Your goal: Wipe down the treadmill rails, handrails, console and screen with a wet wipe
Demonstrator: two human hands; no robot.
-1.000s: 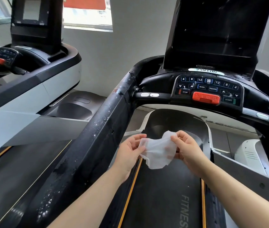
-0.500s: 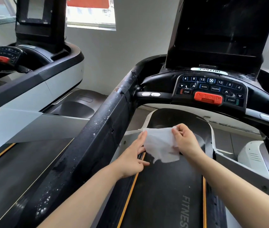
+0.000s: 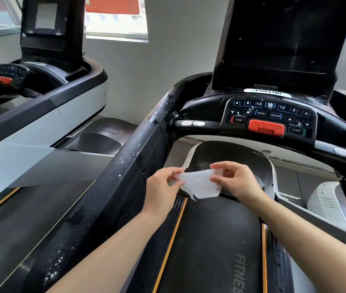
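**Wipe held in both hands, above belt; no surface touched yet**

Left hand (image 3: 163, 187) pinches the left edge of the wet wipe (image 3: 199, 183) between thumb and fingertips. Right hand (image 3: 236, 180) pinches the right edge the same way. The wipe hangs slack between them over the running belt (image 3: 210, 240), its long axis running 9 to 3 o'clock, touching nothing else.

Wipe: thin, white, translucent, limp, lower edge ragged.

Key relation: the left handrail (image 3: 125, 170) lies at 9 to 10 o'clock from the grip, just beside the left hand, which is nearer to it. Its long axis runs from 7 o'clock up toward 1 o'clock. Matte black, flecked with white specks along its length.

Console (image 3: 271, 115) at 12 to 1 o'clock, well apart: glossy black, raised keys, red stop bar (image 3: 266, 127). Dark screen (image 3: 279, 39) above it.

Judgement: wipe is being spread; wiping not begun.
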